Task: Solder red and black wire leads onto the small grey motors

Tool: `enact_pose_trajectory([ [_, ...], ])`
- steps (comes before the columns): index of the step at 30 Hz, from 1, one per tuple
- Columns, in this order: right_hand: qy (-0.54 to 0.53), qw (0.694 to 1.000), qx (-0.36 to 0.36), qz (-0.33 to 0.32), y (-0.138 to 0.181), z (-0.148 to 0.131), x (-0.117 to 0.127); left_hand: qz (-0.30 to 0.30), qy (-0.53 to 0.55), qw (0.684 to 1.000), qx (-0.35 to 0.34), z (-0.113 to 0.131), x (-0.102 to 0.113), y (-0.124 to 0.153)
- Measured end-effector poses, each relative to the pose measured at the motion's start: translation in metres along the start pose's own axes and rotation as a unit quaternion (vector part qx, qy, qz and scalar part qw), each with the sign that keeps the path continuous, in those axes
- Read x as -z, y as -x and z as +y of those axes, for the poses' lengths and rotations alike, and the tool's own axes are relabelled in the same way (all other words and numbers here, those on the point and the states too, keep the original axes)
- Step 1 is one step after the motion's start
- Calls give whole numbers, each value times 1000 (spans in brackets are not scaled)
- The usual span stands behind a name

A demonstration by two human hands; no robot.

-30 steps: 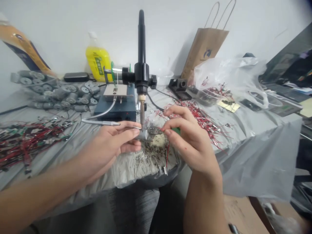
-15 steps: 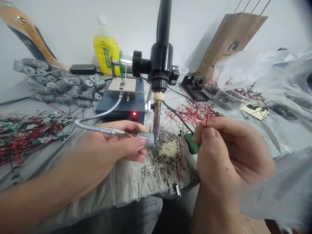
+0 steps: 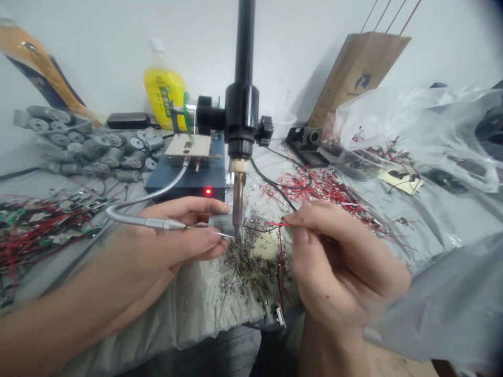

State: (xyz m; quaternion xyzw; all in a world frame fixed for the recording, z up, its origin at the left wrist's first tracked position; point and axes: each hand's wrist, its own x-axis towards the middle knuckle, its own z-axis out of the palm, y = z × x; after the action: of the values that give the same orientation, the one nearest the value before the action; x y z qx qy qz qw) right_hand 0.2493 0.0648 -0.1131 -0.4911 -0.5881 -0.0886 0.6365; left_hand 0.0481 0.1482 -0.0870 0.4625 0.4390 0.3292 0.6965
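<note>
My left hand (image 3: 176,235) is closed around a small grey cylindrical motor (image 3: 219,223), its end turned to the tip of an upright soldering iron (image 3: 238,199). Past that hand runs a solder feed tube (image 3: 168,224), its thin solder wire reaching toward the tip. Between thumb and forefinger, my right hand (image 3: 341,262) pinches a short red wire (image 3: 275,224) that points left at the iron. A black wire (image 3: 259,229) extends from near the tip toward my right fingertips. Below it hangs a red and black lead with a white connector (image 3: 280,316).
Solder bits (image 3: 251,267) litter the plastic-covered table. Behind stands a blue solder feeder box (image 3: 184,178) with a red light. Several motors (image 3: 113,152) are piled at left, near wired parts (image 3: 35,225). Red wires (image 3: 326,186) lie at right beside a plastic bag (image 3: 416,120).
My right hand has moved left toward the iron, and the red wire now points left at it. My left hand still holds the motor by the tip. The view has shifted slightly.
</note>
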Motion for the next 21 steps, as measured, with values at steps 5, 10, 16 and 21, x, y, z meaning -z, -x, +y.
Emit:
enact_pose_trajectory([
  [5, -75, 996, 18, -33, -3, -1, -2, -11, 3, 1000, -5, 0, 1, 0],
  [10, -89, 995, 44, -28, -6, -1, -4, -10, 12, 1000, 11, 1, 1, 1],
  [16, -103, 992, 65, -31, -9, 0, -4, -22, 18, 999, 15, 0, 2, 4],
  [21, -101, 992, 75, -27, -10, -1, -4, -29, 9, 1000, -4, 0, 3, 2],
])
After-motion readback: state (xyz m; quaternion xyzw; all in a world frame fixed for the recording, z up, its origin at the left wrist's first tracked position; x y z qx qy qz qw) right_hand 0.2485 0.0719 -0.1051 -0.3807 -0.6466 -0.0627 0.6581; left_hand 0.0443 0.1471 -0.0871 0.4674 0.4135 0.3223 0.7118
